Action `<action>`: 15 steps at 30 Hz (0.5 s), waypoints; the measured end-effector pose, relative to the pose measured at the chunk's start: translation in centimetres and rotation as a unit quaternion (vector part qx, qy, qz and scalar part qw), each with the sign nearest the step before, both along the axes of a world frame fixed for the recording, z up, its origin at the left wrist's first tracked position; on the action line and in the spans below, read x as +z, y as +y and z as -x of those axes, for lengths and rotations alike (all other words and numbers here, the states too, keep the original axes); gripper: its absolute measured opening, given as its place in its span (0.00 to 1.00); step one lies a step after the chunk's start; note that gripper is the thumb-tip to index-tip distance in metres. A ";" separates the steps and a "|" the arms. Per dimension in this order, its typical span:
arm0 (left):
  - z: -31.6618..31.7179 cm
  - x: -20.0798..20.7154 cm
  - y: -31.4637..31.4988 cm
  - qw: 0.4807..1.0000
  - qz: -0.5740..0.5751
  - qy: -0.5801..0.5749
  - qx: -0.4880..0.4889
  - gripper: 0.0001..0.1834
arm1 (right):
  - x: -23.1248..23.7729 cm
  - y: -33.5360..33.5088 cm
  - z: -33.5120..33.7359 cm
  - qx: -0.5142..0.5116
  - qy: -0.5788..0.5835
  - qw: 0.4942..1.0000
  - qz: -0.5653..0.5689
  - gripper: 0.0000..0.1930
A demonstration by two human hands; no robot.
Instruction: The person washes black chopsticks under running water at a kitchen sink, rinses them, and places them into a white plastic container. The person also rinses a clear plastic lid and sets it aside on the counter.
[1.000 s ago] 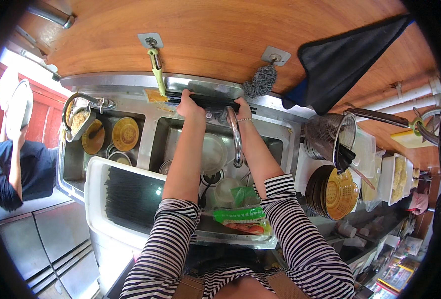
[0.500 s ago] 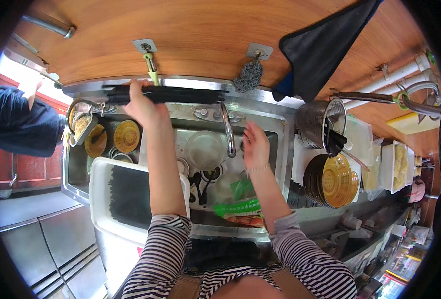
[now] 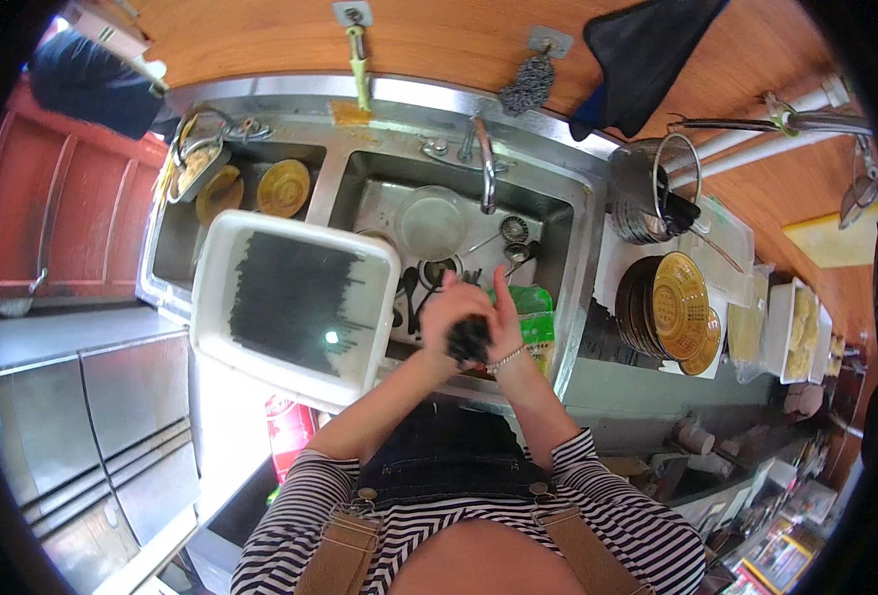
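A bundle of black chopsticks (image 3: 470, 340) is gripped upright over the front of the right sink basin, its near ends facing me. My left hand (image 3: 446, 319) wraps round it with closed fingers. Against its other side lies my right hand (image 3: 505, 322), thumb up and palm touching the bundle; its fingers are partly hidden. To the left, a white tub (image 3: 209, 297) holds many more black chopsticks (image 3: 290, 302) lying in rows. Behind my hands, the sink contains a translucent bowl (image 3: 431, 223), a skimmer (image 3: 514, 230) and black-handled utensils. A green package (image 3: 536, 315) lies beside my right hand.
A curved faucet (image 3: 486, 164) overhangs the sink. Yellow plates (image 3: 283, 188) sit in the left basin. On the right stand stacked amber plates (image 3: 679, 307) and a metal strainer basket (image 3: 647, 193). A scourer (image 3: 528, 84) and dark cloth (image 3: 642, 64) hang behind.
My left hand has brought the chopsticks from the back of the sink toward me, turning them from lengthwise to end-on. My right hand has come in against the bundle. The view has shifted.
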State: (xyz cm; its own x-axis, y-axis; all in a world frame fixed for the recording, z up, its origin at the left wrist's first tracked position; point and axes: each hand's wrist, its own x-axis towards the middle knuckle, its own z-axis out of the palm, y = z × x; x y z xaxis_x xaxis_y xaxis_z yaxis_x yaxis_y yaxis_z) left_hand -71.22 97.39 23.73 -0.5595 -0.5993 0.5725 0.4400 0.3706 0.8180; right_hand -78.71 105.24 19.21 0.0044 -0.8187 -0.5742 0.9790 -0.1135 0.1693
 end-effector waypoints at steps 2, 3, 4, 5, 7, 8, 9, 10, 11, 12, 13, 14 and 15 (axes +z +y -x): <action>-0.7 -2.5 1.9 0.997 -0.009 -0.006 -0.073 0.11 | -4.1 -1.4 0.9 -0.040 0.022 0.999 -0.009 0.13; -1.3 -3.4 2.8 0.998 -0.021 -0.017 -0.060 0.13 | -5.6 -1.4 1.6 -0.065 -0.076 0.992 -0.071 0.08; -2.0 -4.1 3.4 0.998 -0.032 -0.025 -0.048 0.14 | -6.7 -1.1 2.0 -0.074 -0.026 0.996 -0.042 0.08; -3.0 -4.7 3.8 0.993 -0.089 -0.067 -0.033 0.19 | -7.4 -0.8 2.6 -0.098 0.030 0.994 -0.032 0.08; -5.3 -5.5 4.0 0.949 -0.272 -0.143 -0.066 0.34 | -7.8 -0.8 4.4 -0.164 0.103 0.980 -0.042 0.06; -6.4 -5.9 3.9 0.927 -0.336 -0.151 -0.071 0.35 | -7.6 -0.8 5.2 -0.208 0.120 0.968 -0.066 0.06; -7.0 -6.4 3.6 0.836 -0.529 -0.079 -0.124 0.33 | -7.2 -0.9 5.9 -0.217 0.174 0.957 -0.082 0.06; -7.4 -6.9 3.4 0.703 -0.693 0.004 -0.161 0.31 | -6.7 -1.0 6.3 -0.225 0.226 0.943 -0.098 0.06; -6.9 -7.5 3.2 0.733 -0.661 -0.036 -0.160 0.29 | -6.3 -1.1 6.4 -0.249 0.283 0.918 -0.122 0.06; -5.9 -8.1 2.8 0.762 -0.625 -0.074 -0.155 0.27 | -6.1 -1.5 6.4 -0.229 0.297 0.918 -0.129 0.06; -5.0 -8.6 2.6 0.776 -0.599 -0.140 -0.136 0.25 | -6.0 -1.8 6.4 -0.227 0.316 0.910 -0.143 0.06; -4.1 -8.9 2.4 0.763 -0.617 -0.139 -0.133 0.23 | -6.1 -2.1 6.3 -0.212 0.334 0.910 -0.121 0.07; -2.9 -9.1 2.2 0.739 -0.643 -0.163 -0.118 0.22 | -6.4 -2.4 6.3 -0.181 0.321 0.925 -0.098 0.07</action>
State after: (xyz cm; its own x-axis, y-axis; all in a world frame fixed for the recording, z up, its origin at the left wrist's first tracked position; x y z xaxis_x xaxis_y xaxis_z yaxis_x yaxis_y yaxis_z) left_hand -68.29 99.62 14.66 -0.7179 -0.3942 -0.5737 0.0710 -0.8614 0.5030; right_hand -85.02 102.85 12.81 -0.6425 -0.5791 -0.5017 0.7627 -0.4202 -0.4916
